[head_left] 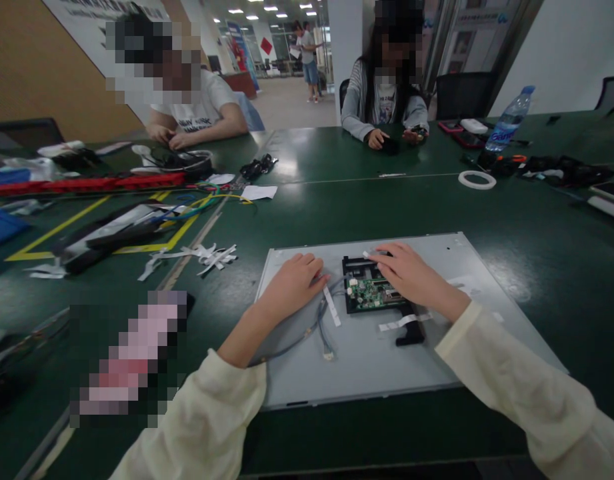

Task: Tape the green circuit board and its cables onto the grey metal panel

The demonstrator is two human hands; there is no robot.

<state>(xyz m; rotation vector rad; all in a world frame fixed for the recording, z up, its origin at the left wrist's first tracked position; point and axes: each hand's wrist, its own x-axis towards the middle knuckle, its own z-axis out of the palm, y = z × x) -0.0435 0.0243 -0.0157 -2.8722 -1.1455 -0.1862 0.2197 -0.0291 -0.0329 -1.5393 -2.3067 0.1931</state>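
Note:
A flat grey metal panel (307, 383) lies on the table. On it sits a black bracket (411, 333) bearing a green circuit board (369, 295). My right hand (409, 275) reaches over the bracket's upper right, finger and thumb pinched at a small white piece (367, 255) by its top edge. My left hand (299, 283) rests on the panel to the left of the bracket, fingers bent together; what they hold is hidden. Just below its fingertips runs a white tape strip (333, 307) across a grey cable (307, 333). Another tape strip (401, 323) crosses the bracket's lower arm.
Left of the panel lie torn white strips (214, 257) and a blurred phone-like object (137, 353). Farther off are a black device with wires (121, 230), a tape roll (477, 180) and a water bottle (511, 120). Two people sit across the green table (337, 207).

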